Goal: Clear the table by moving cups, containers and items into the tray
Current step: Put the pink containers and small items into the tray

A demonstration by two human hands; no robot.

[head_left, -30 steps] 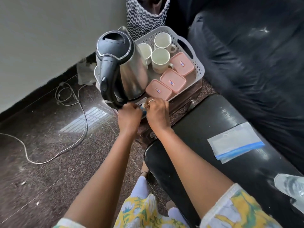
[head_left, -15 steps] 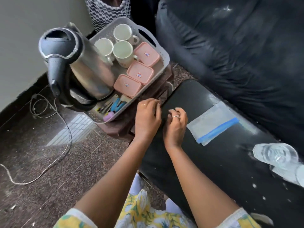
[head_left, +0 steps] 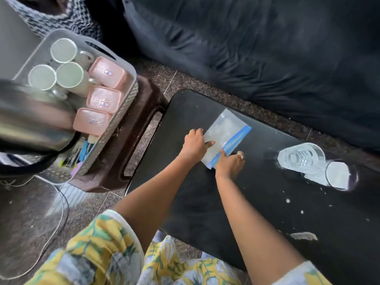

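A clear zip bag (head_left: pixel 228 128) with a blue seal strip lies on the black table (head_left: pixel 185 202). My left hand (head_left: pixel 195 142) grips its left edge, thumb on top. My right hand (head_left: pixel 229 163) pinches its near corner at the blue strip. A clear glass (head_left: pixel 302 158) and a second clear cup (head_left: pixel 337 175) lie tipped at the table's right. The grey tray (head_left: pixel 131 93) at the left holds three white mugs (head_left: pixel 70 75), three pink lidded containers (head_left: pixel 103 99), a steel kettle (head_left: pixel 30 120) and several pens (head_left: pixel 82 153).
The tray rests on a brown plastic stool (head_left: pixel 139 124) beside the table. A dark sofa (head_left: pixel 267 48) runs along the far side. A white cable (head_left: pixel 59 212) trails over the stone floor. White specks and a smear (head_left: pixel 304 235) mark the table's right part.
Both hands left the tray's front edge and moved right across the table onto the zip bag. The view swung right, bringing the tipped glasses fully into sight.
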